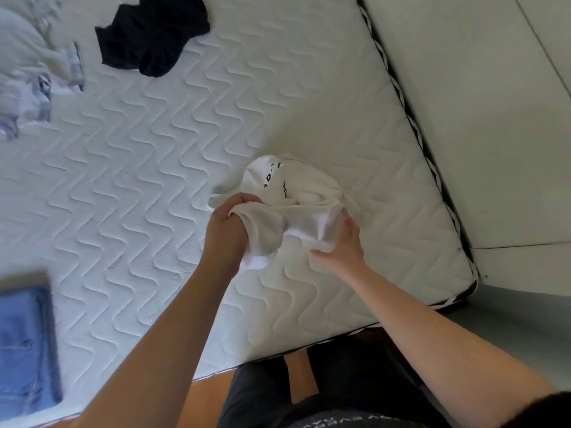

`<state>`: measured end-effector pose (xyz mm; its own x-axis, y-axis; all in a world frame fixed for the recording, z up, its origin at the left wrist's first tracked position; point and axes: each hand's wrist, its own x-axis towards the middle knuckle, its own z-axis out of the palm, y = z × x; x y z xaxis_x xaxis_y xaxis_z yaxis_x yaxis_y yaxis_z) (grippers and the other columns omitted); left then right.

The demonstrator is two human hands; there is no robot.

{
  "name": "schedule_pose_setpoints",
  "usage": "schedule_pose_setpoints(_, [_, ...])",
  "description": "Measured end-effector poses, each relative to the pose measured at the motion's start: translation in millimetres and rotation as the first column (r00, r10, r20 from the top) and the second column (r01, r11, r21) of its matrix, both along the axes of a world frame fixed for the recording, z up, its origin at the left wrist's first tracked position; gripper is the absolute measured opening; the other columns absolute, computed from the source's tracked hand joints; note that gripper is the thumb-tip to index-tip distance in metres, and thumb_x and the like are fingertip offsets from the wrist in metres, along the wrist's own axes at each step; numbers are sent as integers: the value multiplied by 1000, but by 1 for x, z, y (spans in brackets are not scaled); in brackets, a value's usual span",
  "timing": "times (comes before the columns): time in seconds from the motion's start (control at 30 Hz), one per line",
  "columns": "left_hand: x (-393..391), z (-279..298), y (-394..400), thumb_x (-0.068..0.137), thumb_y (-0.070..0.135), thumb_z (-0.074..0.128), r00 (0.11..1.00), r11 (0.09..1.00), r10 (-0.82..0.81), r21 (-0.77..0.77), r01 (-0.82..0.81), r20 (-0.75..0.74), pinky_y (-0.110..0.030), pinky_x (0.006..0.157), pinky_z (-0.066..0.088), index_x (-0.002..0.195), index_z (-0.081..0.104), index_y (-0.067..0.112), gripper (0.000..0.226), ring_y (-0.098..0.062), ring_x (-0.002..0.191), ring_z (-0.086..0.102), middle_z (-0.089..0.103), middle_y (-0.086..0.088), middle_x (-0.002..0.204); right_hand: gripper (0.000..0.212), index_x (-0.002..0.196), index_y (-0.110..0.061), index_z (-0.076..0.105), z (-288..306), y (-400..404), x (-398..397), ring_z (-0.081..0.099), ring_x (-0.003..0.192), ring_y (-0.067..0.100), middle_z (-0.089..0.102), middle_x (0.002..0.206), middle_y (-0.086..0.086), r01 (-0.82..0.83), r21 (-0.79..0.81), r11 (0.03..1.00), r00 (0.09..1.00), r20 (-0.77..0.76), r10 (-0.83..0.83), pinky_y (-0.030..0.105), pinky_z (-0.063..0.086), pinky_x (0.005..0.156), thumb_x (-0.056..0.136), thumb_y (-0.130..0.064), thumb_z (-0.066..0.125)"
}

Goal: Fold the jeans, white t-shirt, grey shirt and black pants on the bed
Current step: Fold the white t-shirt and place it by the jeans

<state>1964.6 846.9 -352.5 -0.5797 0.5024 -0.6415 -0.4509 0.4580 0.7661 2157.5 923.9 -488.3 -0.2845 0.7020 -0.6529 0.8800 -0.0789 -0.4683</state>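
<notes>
A bunched white t-shirt (290, 196) with black print lies near the right side of the bed (154, 168). My left hand (230, 227) grips a fold of it from the left. My right hand (341, 242) pinches its lower right edge. Folded blue jeans (24, 344) lie at the bed's near left edge. Crumpled black pants (154, 35) sit at the far middle. A pale grey shirt (27, 66) lies rumpled at the far left, blurred.
The quilted white mattress has a black-and-white trimmed edge (432, 168) on the right, against a pale wall (482, 118). Wooden floor (204, 396) and my dark shorts (340, 381) show below the bed's near edge.
</notes>
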Motion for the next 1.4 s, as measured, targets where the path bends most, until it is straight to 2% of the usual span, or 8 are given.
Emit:
schedule_pose_setpoints(0.13, [-13, 41, -34, 83, 5, 56, 941, 983, -183, -82, 166, -285, -13, 36, 38, 79, 71, 24, 25, 2, 43, 56, 66, 15, 63, 95, 152, -29, 24, 5, -3, -25, 25, 145, 22, 17, 160, 5, 44, 141, 989, 997, 62, -54, 40, 27, 115, 75, -33, 80])
schedule_pose_setpoints(0.23, [-31, 62, -62, 77, 12, 48, 886, 964, -259, -52, 260, -385, -16, 52, 45, 82, 70, 27, 27, -2, 61, 62, 70, 12, 76, 46, 131, -11, 51, 15, 6, -32, 55, 122, 29, 56, 132, 11, -76, 0, 997, 997, 3, 76, 33, 44, 95, 89, -19, 66])
schedule_pose_setpoints(0.37, [-66, 55, -87, 77, 7, 37, 816, 949, -313, -192, 250, -485, -27, 69, 46, 92, 70, 36, 46, -9, 85, 64, 71, 15, 88, 12, 95, -18, 66, 54, -3, -25, 60, 76, 23, 65, 85, 3, 129, -203, 971, 959, -223, -175, 29, 48, 64, 90, -24, 56])
schedule_pose_setpoints(0.53, [-108, 45, -101, 84, 4, 41, 610, 868, -496, -384, 315, -618, -32, 75, 50, 107, 69, 32, 46, -22, 96, 63, 71, 3, 101, 37, 111, -10, 69, 115, -21, -29, 67, 83, 20, 72, 95, 3, 186, -408, 894, 866, -361, -345, 29, 51, 71, 89, -38, 58])
schedule_pose_setpoints(0.87, [-117, 81, -137, 89, 11, 61, 420, 911, -330, -169, 376, -845, -31, 86, 48, 136, 49, 24, 51, -17, 108, 57, 54, -3, 131, 22, 93, -5, 63, 226, -75, -85, 63, 82, 30, 62, 91, 16, 109, -770, 629, 324, -570, -755, 35, 53, 78, 88, -20, 49])
schedule_pose_setpoints(1.1, [-59, 45, -191, 72, 46, 83, 584, 638, -575, 133, 759, -574, -26, 111, 31, 155, 5, 40, 114, 0, 144, 22, 17, 18, 161, 30, 86, -11, 60, 272, -110, -147, 63, 83, 25, 63, 83, 8, 43, -805, 592, 137, -583, -801, 34, 49, 86, 95, -29, 38])
schedule_pose_setpoints(1.23, [-82, 42, -182, 89, 29, 66, 686, 893, -379, -51, 447, -621, -15, 77, 43, 132, 50, 29, 46, -18, 111, 61, 65, 6, 114, 38, 84, -7, 65, 281, -112, -165, 65, 85, 28, 68, 83, 13, 70, -800, 596, 131, -585, -801, 39, 49, 85, 98, -30, 37])
schedule_pose_setpoints(1.4, [-131, 68, -181, 94, 17, 52, 665, 890, -341, 0, 457, -665, -12, 64, 38, 102, 60, 34, 20, -10, 87, 59, 63, 19, 86, 20, 109, -6, 60, 284, -93, -167, 67, 88, 24, 68, 98, 12, 186, -715, 674, 211, -641, -738, 32, 56, 71, 98, -15, 46])
